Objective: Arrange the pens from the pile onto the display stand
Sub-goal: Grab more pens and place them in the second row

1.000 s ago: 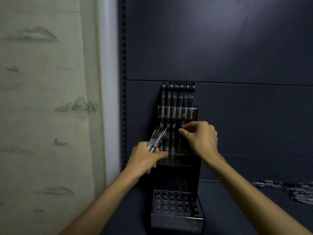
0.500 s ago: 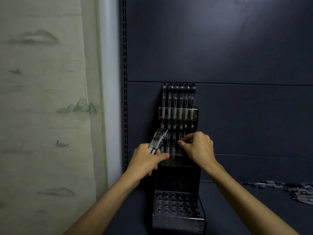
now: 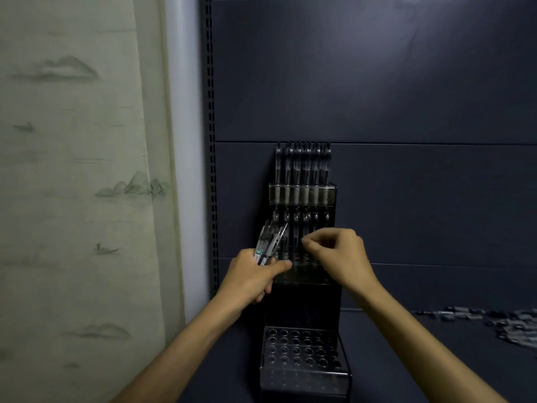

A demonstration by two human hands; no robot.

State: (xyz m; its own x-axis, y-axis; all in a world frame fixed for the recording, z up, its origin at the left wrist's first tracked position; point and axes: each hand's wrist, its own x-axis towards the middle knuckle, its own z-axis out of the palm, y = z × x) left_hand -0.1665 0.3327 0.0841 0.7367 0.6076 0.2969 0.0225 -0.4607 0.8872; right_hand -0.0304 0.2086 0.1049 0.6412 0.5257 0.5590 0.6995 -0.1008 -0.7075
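Left hand (image 3: 252, 274) grips a small bunch of clear-barrelled pens (image 3: 268, 242), fingers curled round the lower ends, thumb laid across the front; tips fan up and slightly right, just in front of the stand's left edge. Right hand (image 3: 338, 255) sits at the middle tier, thumb and forefinger pinched together at the left side of the hand, other fingers curled. Whether a pen is actually between the pinching fingertips cannot be told; too dark and small.

Black stepped pen display stand (image 3: 303, 298) stands upright against the dark blue-grey back panel (image 3: 377, 82).
- Top tier: a row of clear pens (image 3: 302, 170) standing upright side by side behind a clear front strip, filling the row.
- Middle tier: a few more upright pens (image 3: 296, 228) partly behind both hands; hole plate mostly hidden.
- Bottom tier (image 3: 302, 350): perforated plate with rows of round holes, no pens seen in them.

Far right, loose pile of pens (image 3: 499, 321) lies on the dark shelf surface (image 3: 406, 359), well apart from the stand, blurred.

Far left, pale green curtain with faint mountain print (image 3: 72, 184) hangs beside a slotted metal shelf upright (image 3: 209, 141).
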